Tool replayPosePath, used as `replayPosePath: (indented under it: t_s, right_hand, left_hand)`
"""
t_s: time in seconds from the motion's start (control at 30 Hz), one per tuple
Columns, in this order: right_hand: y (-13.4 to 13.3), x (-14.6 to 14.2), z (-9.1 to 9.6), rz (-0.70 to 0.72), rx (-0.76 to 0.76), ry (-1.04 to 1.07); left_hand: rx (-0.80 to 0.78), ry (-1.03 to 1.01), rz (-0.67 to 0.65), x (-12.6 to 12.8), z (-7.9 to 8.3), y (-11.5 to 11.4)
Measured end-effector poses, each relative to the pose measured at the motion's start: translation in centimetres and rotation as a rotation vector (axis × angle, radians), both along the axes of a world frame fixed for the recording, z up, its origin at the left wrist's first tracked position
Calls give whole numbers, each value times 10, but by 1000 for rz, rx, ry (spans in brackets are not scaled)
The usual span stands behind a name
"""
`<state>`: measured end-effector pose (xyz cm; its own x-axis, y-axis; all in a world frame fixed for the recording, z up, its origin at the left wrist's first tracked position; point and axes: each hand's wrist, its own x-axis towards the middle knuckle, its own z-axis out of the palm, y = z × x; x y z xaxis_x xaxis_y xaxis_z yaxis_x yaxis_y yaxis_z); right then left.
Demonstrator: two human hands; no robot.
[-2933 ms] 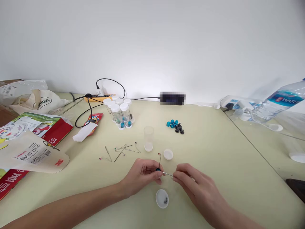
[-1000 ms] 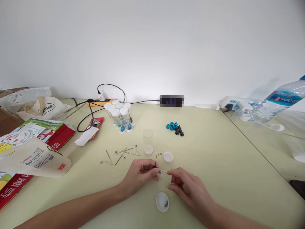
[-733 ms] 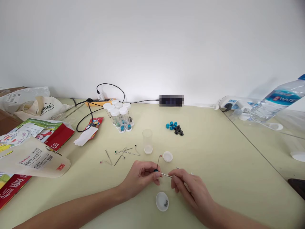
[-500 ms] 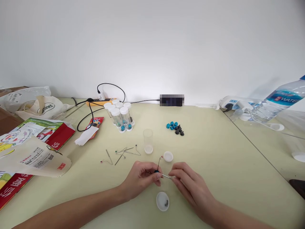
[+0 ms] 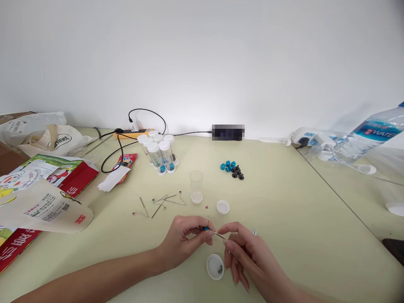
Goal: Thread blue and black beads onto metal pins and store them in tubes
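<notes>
My left hand (image 5: 184, 242) pinches a small blue knob-like part (image 5: 206, 228) between thumb and fingers. A thin wire with a small red-marked end (image 5: 207, 207) rises from behind those fingertips. From the pinch, a slim metal rod (image 5: 219, 236) slants down to my right hand (image 5: 252, 254), whose thumb and fingers are closed on its other end. A silver tip (image 5: 254, 232) shows past the right knuckles; whether it belongs to the rod is hidden. Below the hands lies a shallow white cap (image 5: 215, 267) holding several tiny dark metal pieces. Another white cap (image 5: 223, 207) lies beyond them.
A clear tube (image 5: 196, 185) stands ahead, with thin bent metal rods (image 5: 166, 200) to its left. Several capped tubes (image 5: 158, 153) stand farther back. Blue parts (image 5: 227, 166) and black parts (image 5: 237, 172) lie right of centre. Bags (image 5: 47, 202) fill the left; a water bottle (image 5: 369, 134) leans right.
My right hand has turned and its lower fingers have spread, showing the thumb on the rod. The red-ended wire has shifted slightly left. The left hand barely moved.
</notes>
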<state>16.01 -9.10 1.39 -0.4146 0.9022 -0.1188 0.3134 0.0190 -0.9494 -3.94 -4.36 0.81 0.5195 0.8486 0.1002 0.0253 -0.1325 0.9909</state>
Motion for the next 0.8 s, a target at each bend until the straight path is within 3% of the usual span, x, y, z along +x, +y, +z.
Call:
replayPosePath:
  t_s: [0.13,0.2,0.3,0.43,0.5,0.53,0.63,0.7,0.73,0.8]
  right_hand:
    - [7,15,2,71,743,-378]
    - [10,21,2,95,929,-482]
    - [13,21,5,77,877,-542]
    - [15,13,10,69,399,-477]
    - [15,11,11,100,314,-473]
    - [14,11,10,102,386,-501]
    - [12,14,8,66,873,-628]
    - [10,16,5,67,1113,-677]
    - [9,17,4,77,1157,-689]
    - [9,16,3,91,1071,-673]
  left_hand:
    - [-101,-22,27,1,2,5]
    - [-122,-28,29,1,2,6]
    - [-102,-22,14,1,0,4]
    - [-20,-12,-1,-1,-1,0]
    - [-7,-11,-1,-1,-1,0]
    - [-17,-12,2,-1,0,0]
    - [-79,-32,18,0,1,2]
    - [-102,-46,23,0,2,3]
    - [-103,-50,21,0,1,3]
    - [-96,-55,14,0,0,2]
